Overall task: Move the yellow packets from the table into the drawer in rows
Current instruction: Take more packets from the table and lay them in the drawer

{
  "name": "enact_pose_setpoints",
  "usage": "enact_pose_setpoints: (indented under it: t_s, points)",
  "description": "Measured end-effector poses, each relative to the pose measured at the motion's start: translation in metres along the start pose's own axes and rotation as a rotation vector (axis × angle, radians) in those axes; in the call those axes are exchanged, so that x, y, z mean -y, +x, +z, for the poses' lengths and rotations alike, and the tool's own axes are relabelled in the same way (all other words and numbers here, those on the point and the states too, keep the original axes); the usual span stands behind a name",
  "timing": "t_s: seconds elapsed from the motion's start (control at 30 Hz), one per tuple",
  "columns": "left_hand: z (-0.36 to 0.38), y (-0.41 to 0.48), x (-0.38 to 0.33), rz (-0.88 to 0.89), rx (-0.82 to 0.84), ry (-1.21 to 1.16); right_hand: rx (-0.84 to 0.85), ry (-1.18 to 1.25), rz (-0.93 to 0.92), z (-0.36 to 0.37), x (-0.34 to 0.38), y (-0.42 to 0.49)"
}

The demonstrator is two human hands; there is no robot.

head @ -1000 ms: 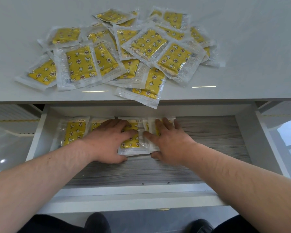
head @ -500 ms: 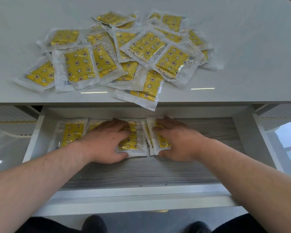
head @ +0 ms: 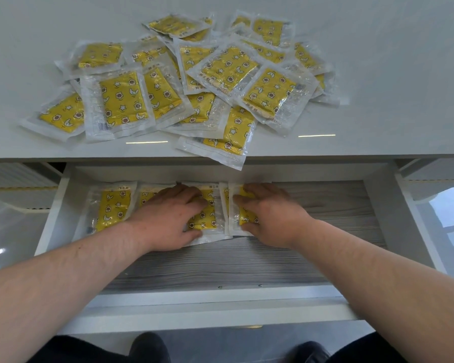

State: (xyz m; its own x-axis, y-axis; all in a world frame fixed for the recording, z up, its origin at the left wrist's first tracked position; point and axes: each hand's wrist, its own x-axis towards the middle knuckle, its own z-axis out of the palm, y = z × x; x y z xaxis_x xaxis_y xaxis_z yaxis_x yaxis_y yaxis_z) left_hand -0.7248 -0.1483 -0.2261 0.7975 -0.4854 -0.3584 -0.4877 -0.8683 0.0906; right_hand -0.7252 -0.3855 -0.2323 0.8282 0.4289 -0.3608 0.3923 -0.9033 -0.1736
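Saw only a sliver of the second drawer packet (head: 145,196) beneath the left hand (head: 165,218). Could not read the label print (head: 123,188), nor count packets buried in the pile (head: 194,82).

Bright, even light. Two thin glare streaks lie on the glossy white tabletop (head: 378,74); clear-wrapped yellow packets (head: 269,90) glint. Wide-angle distortion bends the edges.
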Motion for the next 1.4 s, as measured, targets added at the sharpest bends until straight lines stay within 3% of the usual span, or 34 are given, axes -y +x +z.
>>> enact_pose_setpoints:
  t_s: [0.23, 0.53, 0.93, 1.17, 1.4]
  points:
    - [-0.005, -0.003, 0.001, 0.01, -0.047, -0.013, -0.078, 0.132, 0.086, -0.01, -0.014, -0.004]
    - [-0.006, -0.003, 0.001, 0.001, 0.004, 0.001, -0.042, 0.166, 0.13, -0.008, -0.015, -0.004]
    - [-0.008, 0.002, 0.004, 0.022, 0.083, 0.022, -0.021, 0.176, 0.07, -0.006, -0.01, 0.003]
    - [-0.017, 0.0, 0.004, 0.005, -0.018, -0.03, -0.097, 0.175, 0.032, -0.015, -0.009, -0.002]
    - [-0.03, -0.002, 0.007, -0.093, -0.094, -0.177, -0.115, 0.339, 0.059, -0.033, -0.008, -0.008]
